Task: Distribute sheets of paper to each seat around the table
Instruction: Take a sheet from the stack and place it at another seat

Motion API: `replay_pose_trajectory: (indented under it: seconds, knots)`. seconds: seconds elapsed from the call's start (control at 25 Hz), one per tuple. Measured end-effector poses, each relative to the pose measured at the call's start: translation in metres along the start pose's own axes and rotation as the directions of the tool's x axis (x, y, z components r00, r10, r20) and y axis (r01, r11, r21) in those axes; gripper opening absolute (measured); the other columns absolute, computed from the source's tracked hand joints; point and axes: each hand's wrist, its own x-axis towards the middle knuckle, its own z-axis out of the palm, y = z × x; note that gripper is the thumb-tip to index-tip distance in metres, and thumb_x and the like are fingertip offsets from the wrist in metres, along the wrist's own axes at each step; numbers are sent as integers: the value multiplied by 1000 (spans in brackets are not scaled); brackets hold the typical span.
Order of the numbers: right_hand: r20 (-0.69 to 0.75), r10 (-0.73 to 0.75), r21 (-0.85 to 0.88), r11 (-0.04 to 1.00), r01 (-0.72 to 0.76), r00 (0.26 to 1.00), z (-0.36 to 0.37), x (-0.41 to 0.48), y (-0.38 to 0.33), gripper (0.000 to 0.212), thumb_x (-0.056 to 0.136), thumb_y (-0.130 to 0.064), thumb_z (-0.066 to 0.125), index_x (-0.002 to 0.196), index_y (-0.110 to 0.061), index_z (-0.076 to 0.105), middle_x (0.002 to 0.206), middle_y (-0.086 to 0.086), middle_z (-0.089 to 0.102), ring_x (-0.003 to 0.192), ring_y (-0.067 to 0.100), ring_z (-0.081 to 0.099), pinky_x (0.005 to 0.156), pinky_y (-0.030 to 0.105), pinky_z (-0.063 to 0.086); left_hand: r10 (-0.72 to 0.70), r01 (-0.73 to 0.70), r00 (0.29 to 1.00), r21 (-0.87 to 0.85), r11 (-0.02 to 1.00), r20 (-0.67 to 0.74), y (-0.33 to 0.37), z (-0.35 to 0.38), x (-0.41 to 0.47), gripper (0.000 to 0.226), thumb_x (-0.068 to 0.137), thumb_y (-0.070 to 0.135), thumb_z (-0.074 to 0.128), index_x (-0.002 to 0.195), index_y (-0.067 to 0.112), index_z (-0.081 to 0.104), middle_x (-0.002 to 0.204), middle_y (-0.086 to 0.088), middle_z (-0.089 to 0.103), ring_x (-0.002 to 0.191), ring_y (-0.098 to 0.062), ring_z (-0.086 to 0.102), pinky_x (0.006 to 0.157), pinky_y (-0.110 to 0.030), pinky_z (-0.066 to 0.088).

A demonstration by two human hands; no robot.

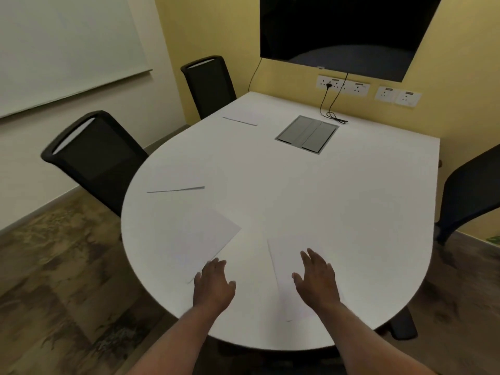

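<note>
Lying blank, no legible writing: sheet (290,277) under spread right hand (316,282); second sheet (200,239) touching spread left hand's (213,285) fingertips; table (311,198).

four white sheets (205,236) flat, spread along table's (324,198) left edge

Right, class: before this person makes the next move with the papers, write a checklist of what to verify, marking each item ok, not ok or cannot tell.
1. Far left chair has a sheet in front of it: ok.
2. Near left chair has a sheet: ok.
3. Right chair has a sheet: not ok, none on that side of the table.
4. Right hand rests flat on a sheet: ok.
5. Left hand touches the angled sheet: ok.
6. Spare sheets left: cannot tell.
</note>
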Motion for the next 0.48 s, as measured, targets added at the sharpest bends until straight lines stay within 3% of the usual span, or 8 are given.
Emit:
replay_pose_trajectory:
  seconds: [0.48]
  knots:
    - [-120, 86, 67, 995, -79, 989, 41, -26, -208, 67, 97, -42, 51, 156, -21, 27, 165, 1, 20, 152, 17, 16, 123, 46, 12, 232, -235, 972, 102, 967, 37, -165, -120, 24, 66, 96, 40, 50, 155, 23, 26, 166, 0, 16, 155, -18, 7, 124, -45, 6]
